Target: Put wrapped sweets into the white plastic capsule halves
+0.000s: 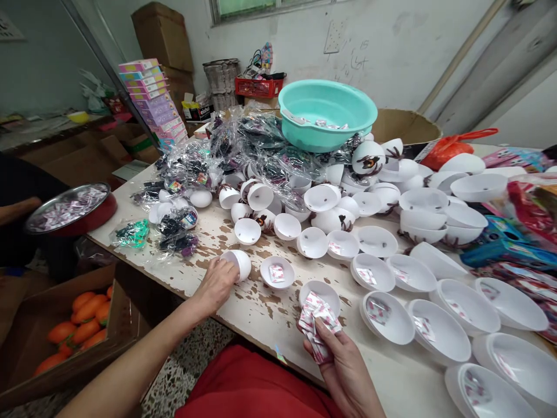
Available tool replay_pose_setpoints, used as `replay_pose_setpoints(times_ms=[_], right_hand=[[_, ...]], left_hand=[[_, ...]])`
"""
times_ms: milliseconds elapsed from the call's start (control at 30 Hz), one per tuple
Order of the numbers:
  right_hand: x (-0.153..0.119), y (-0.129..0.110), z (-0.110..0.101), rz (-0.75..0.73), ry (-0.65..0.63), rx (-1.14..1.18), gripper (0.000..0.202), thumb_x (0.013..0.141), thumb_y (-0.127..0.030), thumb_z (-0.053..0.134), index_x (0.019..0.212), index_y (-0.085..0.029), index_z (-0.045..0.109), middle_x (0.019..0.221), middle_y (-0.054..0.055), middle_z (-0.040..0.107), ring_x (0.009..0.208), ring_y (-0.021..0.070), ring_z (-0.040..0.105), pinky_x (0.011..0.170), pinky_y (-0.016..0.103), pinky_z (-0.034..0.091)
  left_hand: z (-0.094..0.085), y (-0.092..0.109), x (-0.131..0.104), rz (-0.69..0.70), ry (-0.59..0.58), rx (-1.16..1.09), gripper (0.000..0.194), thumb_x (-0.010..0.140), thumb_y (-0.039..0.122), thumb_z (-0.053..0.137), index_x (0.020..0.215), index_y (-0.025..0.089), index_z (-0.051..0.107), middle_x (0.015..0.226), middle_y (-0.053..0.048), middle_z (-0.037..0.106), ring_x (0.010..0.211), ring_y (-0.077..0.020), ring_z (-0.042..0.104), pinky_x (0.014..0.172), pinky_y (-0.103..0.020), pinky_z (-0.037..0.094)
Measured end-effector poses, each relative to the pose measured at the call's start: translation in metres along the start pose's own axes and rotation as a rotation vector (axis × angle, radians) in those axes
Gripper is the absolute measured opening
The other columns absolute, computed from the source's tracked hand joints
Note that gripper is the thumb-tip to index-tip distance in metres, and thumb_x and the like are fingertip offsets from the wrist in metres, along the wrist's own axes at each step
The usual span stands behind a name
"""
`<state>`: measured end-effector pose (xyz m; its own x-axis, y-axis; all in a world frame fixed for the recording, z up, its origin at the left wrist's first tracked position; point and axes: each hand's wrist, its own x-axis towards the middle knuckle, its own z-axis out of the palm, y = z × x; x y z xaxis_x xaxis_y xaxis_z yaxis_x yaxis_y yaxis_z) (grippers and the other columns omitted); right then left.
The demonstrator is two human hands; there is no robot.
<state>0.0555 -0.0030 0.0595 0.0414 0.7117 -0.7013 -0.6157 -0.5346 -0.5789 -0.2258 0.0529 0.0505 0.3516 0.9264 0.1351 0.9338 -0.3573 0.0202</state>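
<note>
Dozens of white plastic half-shells lie open side up across the worn table (270, 313), and the person seated at its near edge is working along them. The left hand (217, 281) is stretched forward with its fingers closed over a small white shell (241, 262) near the table's front; whether that shell is lifted or only steadied I cannot tell. The right hand (343, 363) stays close to the body, well apart from the left, clamped on a wad of little pink-and-white sachets (317, 322), the thumb lying across them. Just beyond that wad sits a shell (321, 292) and to its left another one (277, 271) with a sachet already in it; the bigger shells off to the right mostly show a sachet each as well.

It looks to me like the filling step: one sachet per shell, with the left hand bringing the next empty shell into reach. The next move, I would judge, calls for peeling a single sachet off the wad with the thumb and dropping it into the shell under the left hand, without two slipping out together.

Farther back a teal basin (327, 113) stands on a heap of bagged toys (226, 157), and a metal pan (72, 206) of sachets sits at the left.
</note>
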Motion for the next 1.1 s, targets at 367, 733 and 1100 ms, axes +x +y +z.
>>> replay_pose_setpoints(times_ms=[367, 733, 1100], right_hand=[[-0.001, 0.003, -0.004, -0.002, -0.002, -0.004, 0.055, 0.044, -0.034, 0.099, 0.085, -0.012, 0.071, 0.081, 0.001, 0.071, 0.066, 0.0131, 0.061, 0.051, 0.024, 0.06], [0.0, 0.002, -0.002, 0.0, -0.013, 0.007, 0.055, 0.045, -0.035, 0.099, 0.086, -0.011, 0.071, 0.081, 0.002, 0.071, 0.067, 0.014, 0.063, 0.051, 0.024, 0.06], [-0.001, 0.003, -0.003, -0.002, -0.018, 0.009, 0.053, 0.048, -0.034, 0.098, 0.087, -0.012, 0.07, 0.081, 0.002, 0.07, 0.067, 0.0148, 0.063, 0.052, 0.024, 0.06]], left_hand=[[0.008, 0.003, 0.024, -0.029, 0.088, -0.018, 0.038, 0.083, 0.054, 0.066, 0.078, 0.017, 0.06, 0.082, -0.008, 0.062, 0.084, -0.0251, 0.051, 0.078, -0.036, 0.036], [-0.005, -0.005, 0.025, 0.053, -0.101, -0.185, 0.016, 0.093, 0.022, 0.046, 0.087, 0.02, 0.061, 0.087, -0.003, 0.068, 0.085, -0.0202, 0.059, 0.088, -0.036, 0.034], [-0.003, -0.004, 0.04, -0.155, -0.077, -0.153, 0.02, 0.086, 0.036, 0.058, 0.072, 0.02, 0.059, 0.077, -0.005, 0.068, 0.083, -0.0241, 0.06, 0.083, -0.037, 0.034]])
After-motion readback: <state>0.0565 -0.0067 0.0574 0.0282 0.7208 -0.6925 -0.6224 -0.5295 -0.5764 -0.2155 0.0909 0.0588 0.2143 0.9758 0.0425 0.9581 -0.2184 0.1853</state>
